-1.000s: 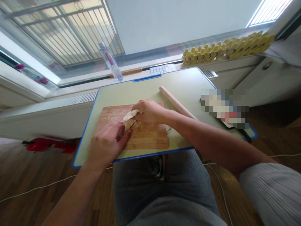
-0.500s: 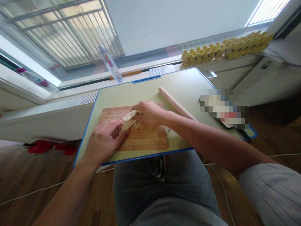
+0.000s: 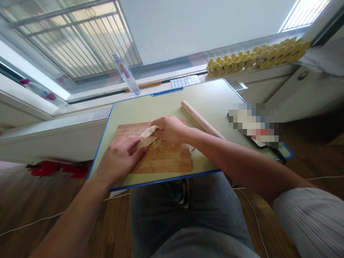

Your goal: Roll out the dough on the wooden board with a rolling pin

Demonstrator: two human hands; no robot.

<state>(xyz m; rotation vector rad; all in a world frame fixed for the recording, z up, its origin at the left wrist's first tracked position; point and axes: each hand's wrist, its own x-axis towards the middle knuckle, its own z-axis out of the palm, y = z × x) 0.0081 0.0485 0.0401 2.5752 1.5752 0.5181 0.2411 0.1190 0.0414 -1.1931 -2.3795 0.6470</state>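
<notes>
A pale piece of dough (image 3: 149, 133) lies folded over on a wooden cutting board (image 3: 172, 159), with loose flour and crumbs scattered around it. My left hand (image 3: 120, 152) grips the dough's near left end between thumb and fingers. At the far right end, my right hand (image 3: 170, 128) is closed on the dough, its fingertips partly hidden behind the hand. A light wooden rolling pin (image 3: 201, 118) rests just right of the board, beyond my right forearm.
The board sits on a small blue-edged table (image 3: 150, 107). At its right lies a blurred-out flat item (image 3: 255, 125) with a black handle. A clear bottle (image 3: 127, 75) and yellow egg trays (image 3: 252, 59) stand along the window sill. A red fire extinguisher (image 3: 57, 169) lies on the floor at left.
Both hands keep their hold on the dough and have barely moved. My left thumb and fingers have shifted very slightly; the view has tilted a little.
</notes>
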